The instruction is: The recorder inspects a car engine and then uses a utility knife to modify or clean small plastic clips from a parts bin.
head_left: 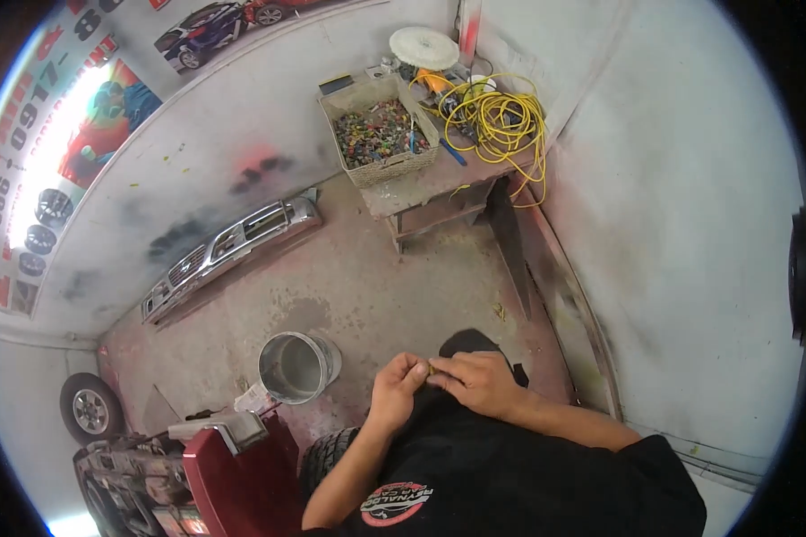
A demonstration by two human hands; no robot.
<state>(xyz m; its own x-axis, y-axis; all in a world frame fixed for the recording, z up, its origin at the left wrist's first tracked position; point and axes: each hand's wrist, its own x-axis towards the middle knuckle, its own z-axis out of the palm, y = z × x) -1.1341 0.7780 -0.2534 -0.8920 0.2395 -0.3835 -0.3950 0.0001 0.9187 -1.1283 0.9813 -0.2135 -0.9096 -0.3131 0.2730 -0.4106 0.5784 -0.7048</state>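
My left hand point(396, 387) and my right hand point(482, 381) meet above my lap, fingertips pinched together. Between them is a small yellowish-brown piece point(433, 368); the fingers cover most of it, so its kind cannot be made out. Thumb and bent fingers of both hands press on it from either side. A grey metal bucket point(333, 365) stands on the floor to the left of my left hand, apart from it.
Ahead, a low worn table point(394, 194) bears a woven basket point(394, 167) of small multicoloured bits, a coiled yellow cord point(510, 121) and a power tool with a white round pad point(424, 47). A chrome bumper point(233, 246) leans by the wall. Red car parts point(242, 479) and a wheel point(90, 409) lie left.
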